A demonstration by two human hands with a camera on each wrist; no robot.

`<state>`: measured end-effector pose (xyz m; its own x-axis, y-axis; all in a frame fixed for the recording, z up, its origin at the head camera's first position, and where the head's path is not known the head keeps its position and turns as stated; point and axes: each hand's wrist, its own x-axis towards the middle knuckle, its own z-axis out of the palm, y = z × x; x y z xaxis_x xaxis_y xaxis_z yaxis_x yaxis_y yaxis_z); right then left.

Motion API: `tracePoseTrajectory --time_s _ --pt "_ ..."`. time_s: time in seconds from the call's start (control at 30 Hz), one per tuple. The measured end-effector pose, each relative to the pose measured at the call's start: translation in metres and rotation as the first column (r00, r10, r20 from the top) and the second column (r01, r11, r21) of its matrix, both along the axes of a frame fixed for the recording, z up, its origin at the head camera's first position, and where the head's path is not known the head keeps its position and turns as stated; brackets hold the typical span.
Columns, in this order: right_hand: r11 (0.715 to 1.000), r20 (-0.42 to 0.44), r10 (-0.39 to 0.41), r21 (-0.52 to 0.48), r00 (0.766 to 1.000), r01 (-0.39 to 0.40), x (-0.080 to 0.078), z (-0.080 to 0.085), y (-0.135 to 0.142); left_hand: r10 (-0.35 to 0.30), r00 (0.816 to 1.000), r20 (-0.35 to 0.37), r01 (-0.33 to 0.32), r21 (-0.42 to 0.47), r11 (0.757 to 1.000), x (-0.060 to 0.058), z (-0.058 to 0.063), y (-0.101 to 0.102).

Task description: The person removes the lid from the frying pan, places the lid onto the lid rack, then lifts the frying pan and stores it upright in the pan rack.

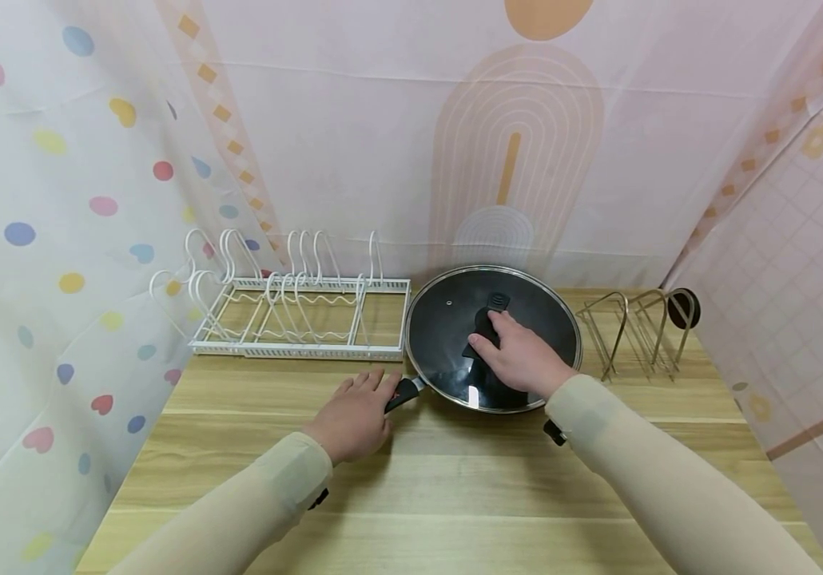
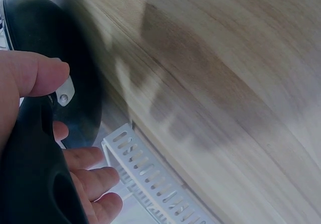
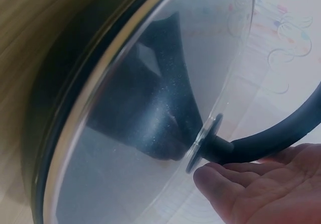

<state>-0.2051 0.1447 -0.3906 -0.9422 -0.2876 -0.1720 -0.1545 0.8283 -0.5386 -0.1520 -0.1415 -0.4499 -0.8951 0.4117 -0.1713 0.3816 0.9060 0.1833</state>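
Note:
A dark pan [image 2: 75, 48] wears a glass lid [image 1: 447, 339] with a metal rim and a small vent hole. My left hand [image 1: 355, 415] holds the pan's black handle [image 1: 402, 394]; in the left wrist view the thumb lies along one side and the fingers wrap round the other. My right hand [image 1: 522, 355] is over the lid, its fingertips at the black arched lid handle [image 1: 485, 323]. In the right wrist view its fingers lie fairly straight beside the base of that handle [image 3: 281, 138].
A white wire dish rack [image 1: 304, 351] stands left of the pan, close to its rim. To the right is a brass-coloured wire rack [image 1: 623, 335], with a black round disc [image 1: 683, 308] at its far end. Patterned curtains [image 1: 354, 144] enclose the wooden table [image 1: 447, 495].

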Motion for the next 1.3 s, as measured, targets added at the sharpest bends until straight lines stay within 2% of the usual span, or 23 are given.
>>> tracePoseTrajectory --time_s 0.17,0.3,0.53,0.77,0.93,1.13,1.2,1.3 --pt "0.999 0.017 -0.031 -0.023 0.999 0.031 0.000 0.002 -0.005 0.002 1.000 -0.004 -0.002 -0.001 1.000 0.000 -0.001 0.000" --pt "0.995 0.059 -0.087 -0.052 0.994 0.090 0.002 0.003 -0.009 0.002 1.000 -0.012 -0.002 0.003 1.000 0.000 0.000 0.000" --pt "0.967 0.117 -0.188 -0.148 0.975 0.205 -0.001 0.004 -0.015 0.002 1.000 -0.023 -0.002 0.007 1.000 0.000 -0.001 0.000" --pt "0.966 0.159 -0.204 -0.126 0.966 0.225 -0.004 0.007 -0.018 0.002 1.000 -0.025 -0.002 -0.005 1.000 0.000 0.000 0.001" --pt "0.952 0.188 -0.224 -0.170 0.956 0.256 -0.005 0.006 -0.018 0.000 1.000 -0.020 0.000 -0.011 1.000 -0.001 0.000 0.002" --pt "0.905 0.195 -0.254 -0.298 0.947 0.304 -0.002 0.003 -0.019 -0.002 1.000 -0.019 0.002 -0.016 1.000 -0.001 0.000 0.001" --pt "0.870 0.212 -0.256 -0.375 0.943 0.321 -0.001 0.001 -0.019 -0.005 1.000 -0.021 0.005 -0.018 1.000 -0.001 0.000 0.001" --pt "0.802 0.268 -0.255 -0.478 0.929 0.358 -0.001 -0.002 -0.020 -0.011 0.999 -0.030 0.011 -0.013 1.000 -0.001 0.001 0.002"
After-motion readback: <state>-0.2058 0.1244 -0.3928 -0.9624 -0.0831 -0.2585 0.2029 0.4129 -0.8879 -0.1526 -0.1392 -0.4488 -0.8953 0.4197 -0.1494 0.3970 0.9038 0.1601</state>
